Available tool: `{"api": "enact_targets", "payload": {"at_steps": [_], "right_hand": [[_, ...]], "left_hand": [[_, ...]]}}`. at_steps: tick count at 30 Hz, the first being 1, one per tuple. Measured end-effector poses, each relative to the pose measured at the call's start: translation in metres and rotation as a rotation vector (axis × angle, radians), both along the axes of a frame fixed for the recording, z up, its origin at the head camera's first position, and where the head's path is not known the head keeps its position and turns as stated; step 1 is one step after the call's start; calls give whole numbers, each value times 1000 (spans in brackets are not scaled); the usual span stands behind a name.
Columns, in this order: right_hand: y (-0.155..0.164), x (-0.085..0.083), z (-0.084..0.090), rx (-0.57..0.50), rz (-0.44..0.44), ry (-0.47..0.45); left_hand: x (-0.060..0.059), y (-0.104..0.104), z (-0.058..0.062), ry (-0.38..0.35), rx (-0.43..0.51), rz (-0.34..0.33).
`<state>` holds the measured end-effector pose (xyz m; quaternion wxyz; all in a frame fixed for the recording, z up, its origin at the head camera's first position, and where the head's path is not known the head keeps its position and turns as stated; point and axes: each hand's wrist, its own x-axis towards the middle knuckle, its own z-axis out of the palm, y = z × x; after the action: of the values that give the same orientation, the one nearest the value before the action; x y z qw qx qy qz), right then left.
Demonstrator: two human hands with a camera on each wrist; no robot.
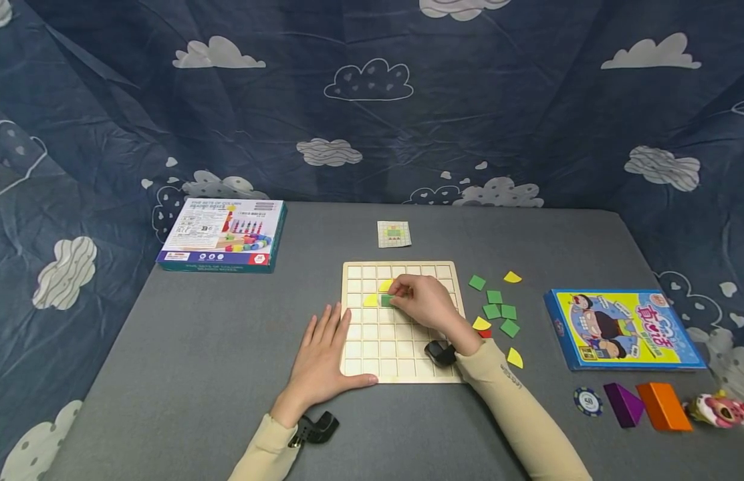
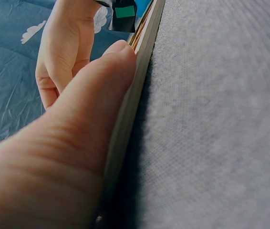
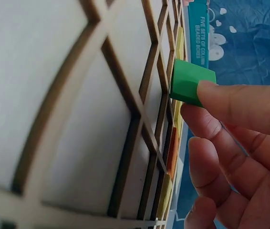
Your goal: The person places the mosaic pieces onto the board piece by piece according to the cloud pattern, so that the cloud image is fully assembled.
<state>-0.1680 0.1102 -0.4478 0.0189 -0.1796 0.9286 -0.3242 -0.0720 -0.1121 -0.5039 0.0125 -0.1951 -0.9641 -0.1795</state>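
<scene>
**Over the far-left cells of the grid: green tile going in**

On the grey table (image 1: 167,374), a wooden grid board (image 1: 402,371) with square cells, lying flat. Right hand (image 1: 422,302) reaching over the board's far half, fingertips (image 3: 221,98) pinching a green square tile (image 3: 187,82) by its edge, tilted, one corner already dipping into a cell. Just left of it, two yellow pieces (image 1: 372,300) seated in the grid. Left hand (image 1: 323,361) flat and relaxed, fingers straight, thumb (image 2: 101,90) pressed along the board's near-left edge, holding nothing, bracing the board.

Right of the board, loose pieces: green squares (image 1: 498,307), yellow quarter-rounds (image 1: 513,276), a bit of red (image 1: 484,333). Beyond the far edge, a small pattern card (image 1: 394,234). Far left, a bead-toy box (image 1: 221,235); far right, a blue cartoon box (image 1: 624,329), with a chip (image 1: 588,401), a purple block (image 1: 622,404), an orange block (image 1: 663,405) and a small toy figure (image 1: 720,409) near it.

Step in hand, judging by the tilt: seating the green tile beside the yellow ones. Next move calls for levelling the tile square to its cell walls, pressing down lightly, then easing the pinch off without lifting it back out; steady pressure on the board edge meanwhile.
</scene>
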Motion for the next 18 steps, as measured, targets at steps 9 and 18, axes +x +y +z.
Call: {"api": "enact_targets", "payload": {"at_steps": [9, 18], "right_hand": [[-4, -3, 0, 14, 4, -17], [-6, -7, -1, 52, -37, -29]], "left_hand": [[1, 0, 0, 2, 7, 0], [1, 0, 0, -2, 6, 0]]}}
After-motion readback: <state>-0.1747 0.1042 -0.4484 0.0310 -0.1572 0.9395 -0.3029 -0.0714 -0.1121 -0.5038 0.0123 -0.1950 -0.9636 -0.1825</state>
